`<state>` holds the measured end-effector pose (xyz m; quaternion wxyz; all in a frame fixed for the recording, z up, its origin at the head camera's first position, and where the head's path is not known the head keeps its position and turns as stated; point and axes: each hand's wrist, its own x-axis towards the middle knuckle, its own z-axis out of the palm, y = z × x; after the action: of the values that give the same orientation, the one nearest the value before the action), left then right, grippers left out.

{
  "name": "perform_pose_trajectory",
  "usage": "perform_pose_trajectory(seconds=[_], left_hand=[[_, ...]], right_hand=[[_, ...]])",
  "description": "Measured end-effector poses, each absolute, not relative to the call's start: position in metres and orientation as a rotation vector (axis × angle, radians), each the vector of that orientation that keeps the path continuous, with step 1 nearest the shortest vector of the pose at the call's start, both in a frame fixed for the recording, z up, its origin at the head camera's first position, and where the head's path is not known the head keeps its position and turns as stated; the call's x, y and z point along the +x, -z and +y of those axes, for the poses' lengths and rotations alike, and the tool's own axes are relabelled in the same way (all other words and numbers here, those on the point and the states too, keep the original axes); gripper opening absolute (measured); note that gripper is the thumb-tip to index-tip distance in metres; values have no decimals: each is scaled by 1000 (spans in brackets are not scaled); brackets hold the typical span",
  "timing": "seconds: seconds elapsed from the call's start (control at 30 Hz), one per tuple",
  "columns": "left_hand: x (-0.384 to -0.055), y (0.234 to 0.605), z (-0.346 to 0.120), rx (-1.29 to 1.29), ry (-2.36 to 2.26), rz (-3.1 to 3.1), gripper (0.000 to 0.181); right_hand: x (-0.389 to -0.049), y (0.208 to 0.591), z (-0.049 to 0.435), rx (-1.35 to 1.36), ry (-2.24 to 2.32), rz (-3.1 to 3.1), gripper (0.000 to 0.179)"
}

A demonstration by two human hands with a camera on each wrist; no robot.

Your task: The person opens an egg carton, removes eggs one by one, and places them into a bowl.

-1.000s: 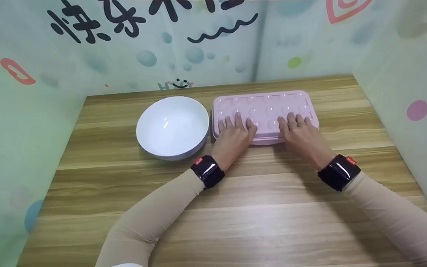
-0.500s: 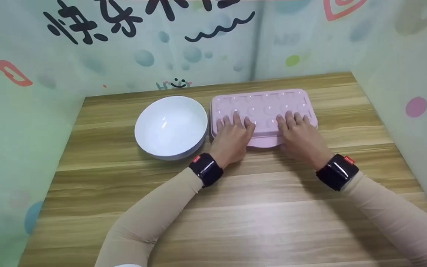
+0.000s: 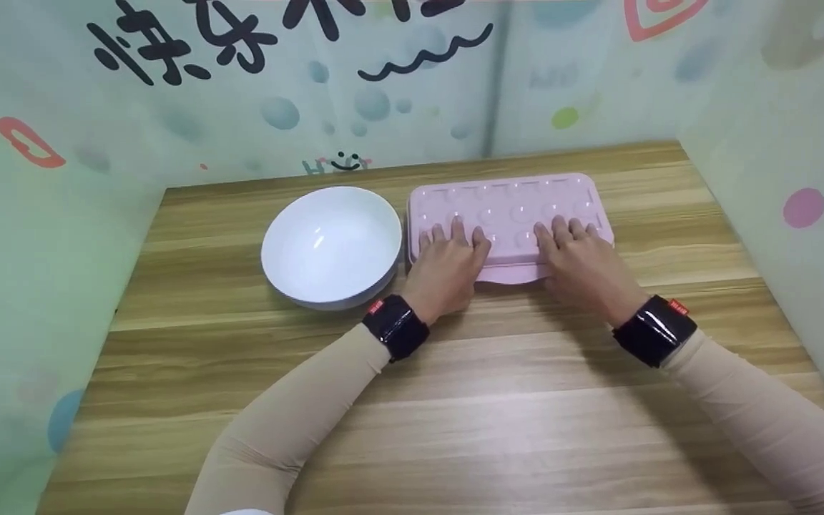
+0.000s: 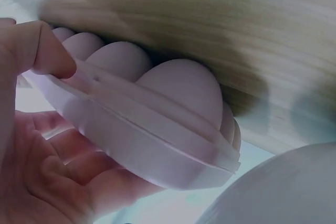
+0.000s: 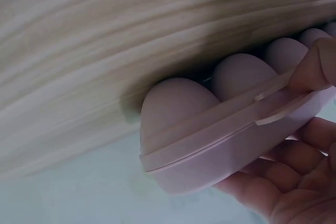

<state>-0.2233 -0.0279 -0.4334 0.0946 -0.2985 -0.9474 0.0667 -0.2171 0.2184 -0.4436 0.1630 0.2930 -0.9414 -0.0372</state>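
Observation:
A pink lidded ice ball tray [image 3: 512, 204] lies towards the table's back, domed bumps across its lid. From its left front, my left hand [image 3: 444, 272] grips it, fingers spread over the lid. My right hand [image 3: 587, 268] holds the right front the same way. In the left wrist view the thumb [image 4: 52, 51] presses at the seam between the lid and the round cups [image 4: 181, 87] beneath. The right wrist view shows that thumb [image 5: 315, 66] at a tab on the tray's front edge. Between the hands a front lip [image 3: 516, 274] sticks out.
Close to the tray's left side stands a large white bowl [image 3: 330, 247], nothing visible inside it. The wood-grain table [image 3: 455, 429] is bounded by a patterned wall [image 3: 412, 107] at the back and by walls at both sides.
More of the tray's front lip shows beneath the lid's edge than one second ago. Both hands stay at the same places on it.

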Motion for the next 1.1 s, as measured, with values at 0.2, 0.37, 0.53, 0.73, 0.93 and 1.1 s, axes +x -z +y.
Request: perform_pose_trajectory(seconds=[0.2,0.37,0.53,0.73,0.93,1.1], left_hand=[[-218,434,-40,-879,-127,-2840,72],[-208,444,-57,-870,95,-2770,71],[-193,448,-69,-805,318,-2671,80],[-180,448,-72,-710,474,-2642,89],[-169,448,-73,-599,607,-2604,82],[-165,451,-74,-572,624,-2548,64]], right_hand=[[-219,442,220,868,108,-2672,73],[-220,438,223,899,76,-2671,67],[-222,431,224,927,71,-2710,65],[-225,420,228,959,45,-2755,62],[-232,403,234,1042,-12,-2715,59],[-240,387,236,1113,-84,-2661,51]])
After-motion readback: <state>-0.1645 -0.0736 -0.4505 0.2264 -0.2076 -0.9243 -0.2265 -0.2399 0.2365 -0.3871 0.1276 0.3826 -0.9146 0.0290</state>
